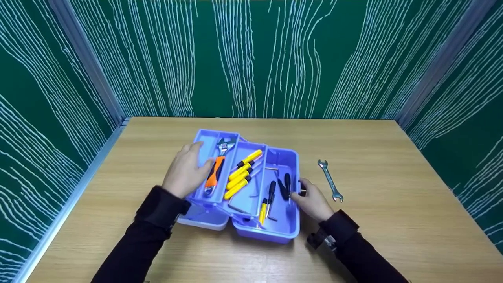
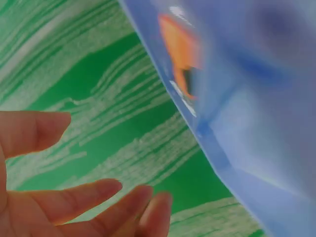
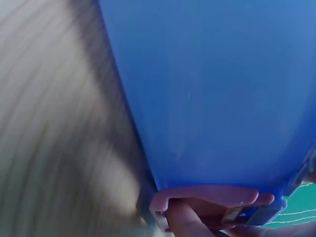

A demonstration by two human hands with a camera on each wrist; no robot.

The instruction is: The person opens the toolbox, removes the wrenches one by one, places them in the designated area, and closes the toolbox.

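Note:
A blue-purple toolbox stands unfolded on the table, its trays spread to the left. My left hand is over the outer tray, with its fingers spread. In the left wrist view these fingers are extended and hold nothing. An adjustable wrench with an orange and black handle lies in that tray. Yellow-handled screwdrivers fill the middle tray. At the box's right wall my right hand grips the edge, thumb on the inner side. One finger is at a pinkish latch in the right wrist view.
An open-ended wrench lies on the wooden table right of the box. Black-handled screwdrivers, a yellow-handled one and hex keys are in the deep compartment. Green panels with pale lines enclose the table's back and sides.

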